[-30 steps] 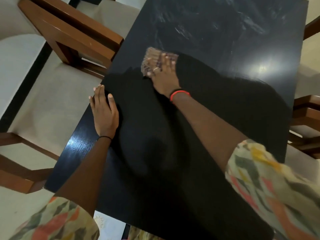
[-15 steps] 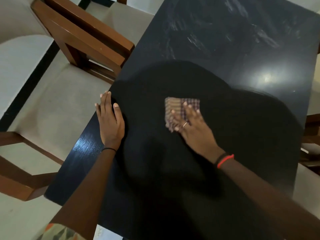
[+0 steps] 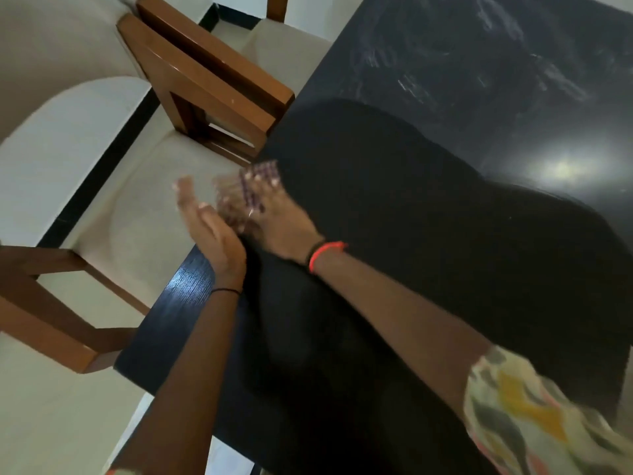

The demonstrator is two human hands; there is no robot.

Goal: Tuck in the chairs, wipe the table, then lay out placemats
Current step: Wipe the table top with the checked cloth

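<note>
Cloth, checked: at worktop left edge, pressed beneath right hand, fingers spread flat. Left hand: palm up, fingers released, just beside that edge.

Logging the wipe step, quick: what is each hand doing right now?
Left hand: open, palm up at the table edge, holding nothing.
Right hand: open, fingers pressing the checked cloth, blurred.

Single head-worn view: looks steeply down, close over dark table, left edge; frame tilted, seemingly motion-blurred.
</note>
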